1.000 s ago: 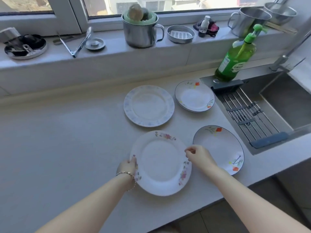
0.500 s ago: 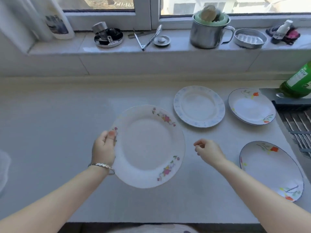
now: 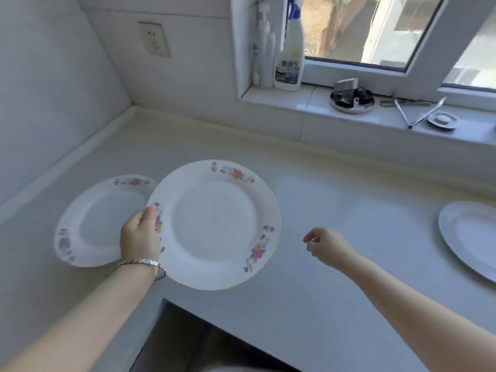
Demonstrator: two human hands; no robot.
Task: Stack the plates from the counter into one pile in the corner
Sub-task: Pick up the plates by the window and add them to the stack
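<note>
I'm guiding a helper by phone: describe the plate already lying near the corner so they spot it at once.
Start at the wall corner left of the window. On the counter below lies the corner plate, pink-flowered rim. Unlike the held plate in the left hand, it lies flat.

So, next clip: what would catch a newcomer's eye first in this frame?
The large flowered plate in the middle, held in the air by the left hand, which grips its rim. Partly hidden behind it on the left, a matching plate lies on the counter near the corner of the walls. The right hand hangs empty with fingers loosely curled, and another plate sits at the far right edge.
</note>
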